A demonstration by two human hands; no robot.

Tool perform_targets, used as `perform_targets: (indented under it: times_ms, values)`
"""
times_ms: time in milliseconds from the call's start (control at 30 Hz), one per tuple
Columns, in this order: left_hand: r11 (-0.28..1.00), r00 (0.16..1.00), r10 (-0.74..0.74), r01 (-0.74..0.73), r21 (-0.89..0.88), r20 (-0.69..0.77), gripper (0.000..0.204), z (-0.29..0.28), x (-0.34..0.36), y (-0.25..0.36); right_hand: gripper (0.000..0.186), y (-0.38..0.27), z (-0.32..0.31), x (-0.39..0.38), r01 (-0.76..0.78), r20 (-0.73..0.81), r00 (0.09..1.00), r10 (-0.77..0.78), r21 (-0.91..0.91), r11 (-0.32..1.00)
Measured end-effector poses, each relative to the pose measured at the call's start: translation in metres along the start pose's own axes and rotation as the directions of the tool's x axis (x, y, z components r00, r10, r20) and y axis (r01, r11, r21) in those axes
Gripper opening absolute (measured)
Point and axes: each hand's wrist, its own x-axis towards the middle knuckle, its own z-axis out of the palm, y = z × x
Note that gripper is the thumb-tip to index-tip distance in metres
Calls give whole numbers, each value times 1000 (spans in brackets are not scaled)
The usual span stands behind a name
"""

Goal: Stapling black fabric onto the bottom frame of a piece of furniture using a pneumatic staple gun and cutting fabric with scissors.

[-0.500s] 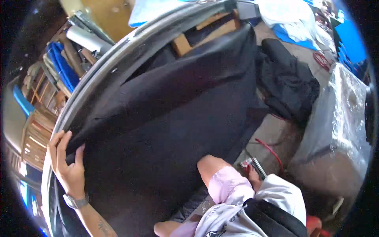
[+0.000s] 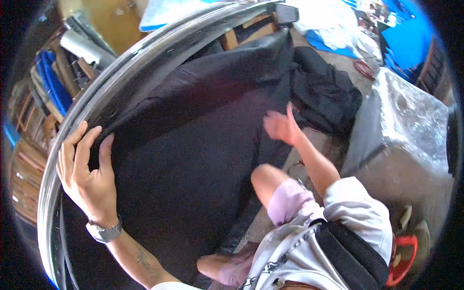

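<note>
A wide sheet of black fabric (image 2: 193, 159) is spread over a large curved piece, whose grey padded rim (image 2: 72, 116) bends along the left and far side. My left hand (image 2: 89, 179), with a metal watch on its wrist, is at the fabric's left edge beside the rim. Its thumb and fingers pinch a fold there. Over the fabric's right side is my right hand (image 2: 282, 128), slightly blurred, thumb stretched away from its bent fingers and nothing visible in its grasp. Wooden framing (image 2: 251, 34) shows past the fabric's far edge.
Crumpled black material (image 2: 324, 92) lies on the floor to the right. Nearer stands a bulky block wrapped in clear plastic (image 2: 406, 125). A red cord (image 2: 365, 69) is coiled beyond it. Rolls and blue cloth (image 2: 50, 82) lean at the far left.
My right arm has come into view, reaching over the fabric's right side. My left hand has moved slightly up along the rim, still at the fabric's edge. The view has shifted a little.
</note>
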Motion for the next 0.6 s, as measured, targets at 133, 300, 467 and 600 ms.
perform_targets:
  times_ms: [133, 300, 467, 600]
  values:
    - [999, 1000, -1, 3, -49, 25, 30, -19, -5, -18, 79, -70, 94, 47, 218, -6, 974, -226, 290, 932]
    - [997, 996, -74, 75, -20, 49, 30, -13, -11, -31, 19, -121, 65, 62, 483, -13, 799, -601, 610, 629]
    - [993, 997, -58, 53, 101, 48, 27, 9, -7, -23, 28, -218, 44, 78, 779, 158, 540, -827, 278, 562]
    - [989, 993, -95, 86, 119, 73, 36, 29, 8, -8, 75, -175, -17, 108, 813, 614, -47, -788, -434, -387]
